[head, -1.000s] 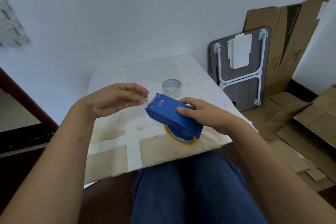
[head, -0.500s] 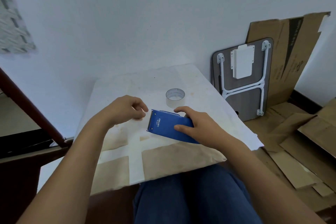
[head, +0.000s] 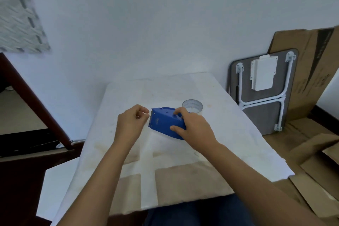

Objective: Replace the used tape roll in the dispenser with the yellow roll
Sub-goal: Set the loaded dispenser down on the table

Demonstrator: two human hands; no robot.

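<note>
The blue tape dispenser [head: 163, 122] lies on the white table [head: 165, 91], its toothed blade pointing left. My right hand [head: 193, 128] grips its rear, fingers over the top and thumb on the near side. My left hand [head: 130, 124] sits just left of the blade with fingertips pinched together; a pale sliver shows there, too small to identify. The clear used roll [head: 194, 107] stands upright right behind the dispenser. The yellow roll is hidden from view.
A folded grey table with white legs [head: 262, 97] leans on the wall at the right, with flattened cardboard [head: 311, 82] behind and below it. A dark wooden frame [head: 31, 97] runs along the left. My blue-trousered legs are under the near table edge.
My right hand lowered the raised dispenser flat onto the table, hiding the yellow roll seen under it. My left hand went from open to pinched at the blade.
</note>
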